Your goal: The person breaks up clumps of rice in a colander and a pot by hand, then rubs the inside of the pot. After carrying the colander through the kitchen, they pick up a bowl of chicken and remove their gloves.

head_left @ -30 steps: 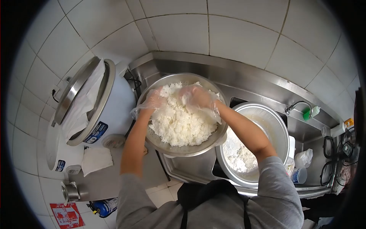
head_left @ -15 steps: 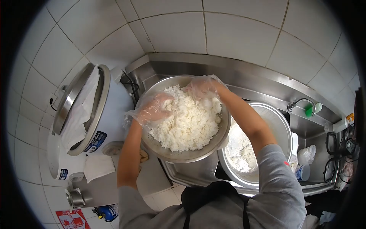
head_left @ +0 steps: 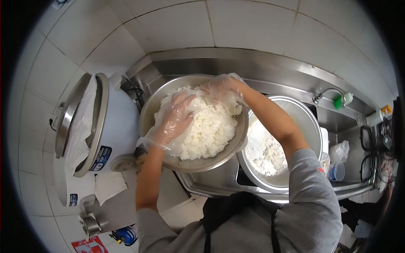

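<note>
A wide metal bowl [head_left: 223, 163] holds a heap of white rice [head_left: 206, 135]. My left hand [head_left: 176, 119], in a clear plastic glove, lies on the left side of the heap with its fingers spread. At the back of the bowl my right hand [head_left: 223, 87], gloved the same way, touches the rice near the rim; its fingertips are blurred by plastic and rice. To the right stands a large round pot [head_left: 310, 126] with white rice residue [head_left: 268, 154] inside, partly under my right forearm.
A large rice cooker [head_left: 120, 126] with its lid raised and a white cloth [head_left: 82, 126] stands at the left. A steel sink with a faucet [head_left: 329, 90], a green bottle [head_left: 339, 102] and a plastic tub [head_left: 336, 172] is at the right.
My left hand has moved up and further over the rice, its fingers now spread. My right hand remains at the back of the bowl. The whole view has shifted slightly.
</note>
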Demonstrator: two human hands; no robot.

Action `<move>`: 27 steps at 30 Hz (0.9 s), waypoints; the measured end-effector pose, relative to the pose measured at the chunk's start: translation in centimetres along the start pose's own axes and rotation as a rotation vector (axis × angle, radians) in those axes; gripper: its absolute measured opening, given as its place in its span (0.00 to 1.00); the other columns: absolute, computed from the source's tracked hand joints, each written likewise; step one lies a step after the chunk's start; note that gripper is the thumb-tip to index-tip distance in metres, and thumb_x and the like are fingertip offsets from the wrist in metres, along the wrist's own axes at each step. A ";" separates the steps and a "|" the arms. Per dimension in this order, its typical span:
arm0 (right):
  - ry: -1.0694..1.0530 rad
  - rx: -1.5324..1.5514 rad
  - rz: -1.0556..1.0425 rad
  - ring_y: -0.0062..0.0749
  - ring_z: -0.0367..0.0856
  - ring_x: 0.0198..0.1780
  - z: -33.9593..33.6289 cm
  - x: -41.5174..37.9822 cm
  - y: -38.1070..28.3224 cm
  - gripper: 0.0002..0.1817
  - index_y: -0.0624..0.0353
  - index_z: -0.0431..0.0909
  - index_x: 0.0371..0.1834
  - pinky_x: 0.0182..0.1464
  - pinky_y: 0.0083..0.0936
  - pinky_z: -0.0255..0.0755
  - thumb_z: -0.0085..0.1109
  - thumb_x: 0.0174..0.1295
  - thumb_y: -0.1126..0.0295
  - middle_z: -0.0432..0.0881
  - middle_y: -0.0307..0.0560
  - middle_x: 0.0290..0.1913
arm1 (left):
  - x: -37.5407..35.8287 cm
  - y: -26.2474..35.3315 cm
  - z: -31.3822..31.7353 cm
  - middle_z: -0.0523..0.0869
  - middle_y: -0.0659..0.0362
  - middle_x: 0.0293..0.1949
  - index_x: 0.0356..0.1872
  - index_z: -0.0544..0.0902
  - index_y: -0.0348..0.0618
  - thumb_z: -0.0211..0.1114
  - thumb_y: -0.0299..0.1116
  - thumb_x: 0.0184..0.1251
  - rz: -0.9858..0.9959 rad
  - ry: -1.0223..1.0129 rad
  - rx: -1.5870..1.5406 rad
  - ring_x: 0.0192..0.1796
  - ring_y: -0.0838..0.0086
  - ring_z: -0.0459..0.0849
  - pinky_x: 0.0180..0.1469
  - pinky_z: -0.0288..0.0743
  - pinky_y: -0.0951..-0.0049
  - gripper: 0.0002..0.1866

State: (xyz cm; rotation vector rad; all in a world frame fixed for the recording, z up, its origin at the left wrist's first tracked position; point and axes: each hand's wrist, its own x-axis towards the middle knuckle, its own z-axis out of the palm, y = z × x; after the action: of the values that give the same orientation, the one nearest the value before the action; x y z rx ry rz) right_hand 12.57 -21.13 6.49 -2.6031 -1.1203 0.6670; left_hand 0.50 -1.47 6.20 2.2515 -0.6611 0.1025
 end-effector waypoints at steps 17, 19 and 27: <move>0.299 0.273 0.066 0.40 0.78 0.47 5.6 -3.0 1.4 0.26 0.54 0.72 0.52 0.44 0.32 0.74 0.60 0.46 0.62 0.78 0.49 0.48 | 1.4 4.8 0.7 0.69 0.52 0.57 0.59 0.67 0.42 0.55 0.23 0.57 0.013 -0.002 0.142 0.62 0.62 0.65 0.64 0.55 0.68 0.25; 0.318 0.345 -0.063 0.40 0.78 0.47 1.9 -7.8 -2.5 0.30 0.54 0.71 0.54 0.45 0.33 0.73 0.63 0.43 0.62 0.78 0.51 0.48 | 1.6 4.9 1.2 0.70 0.51 0.56 0.59 0.66 0.44 0.54 0.23 0.57 0.033 0.049 0.158 0.61 0.60 0.66 0.63 0.58 0.67 0.25; 0.412 0.554 0.210 0.40 0.79 0.42 3.5 -16.2 3.0 0.15 0.51 0.78 0.40 0.43 0.31 0.73 0.56 0.48 0.61 0.80 0.42 0.41 | 1.2 2.0 6.1 0.74 0.54 0.51 0.46 0.77 0.46 0.60 0.27 0.53 0.298 -0.063 0.340 0.59 0.60 0.68 0.63 0.56 0.57 0.16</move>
State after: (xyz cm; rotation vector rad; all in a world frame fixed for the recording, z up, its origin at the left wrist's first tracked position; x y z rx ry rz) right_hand 2.98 -34.93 7.44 -2.2373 -0.4589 0.3771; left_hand -0.27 -7.46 3.59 2.4686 -1.0793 0.3126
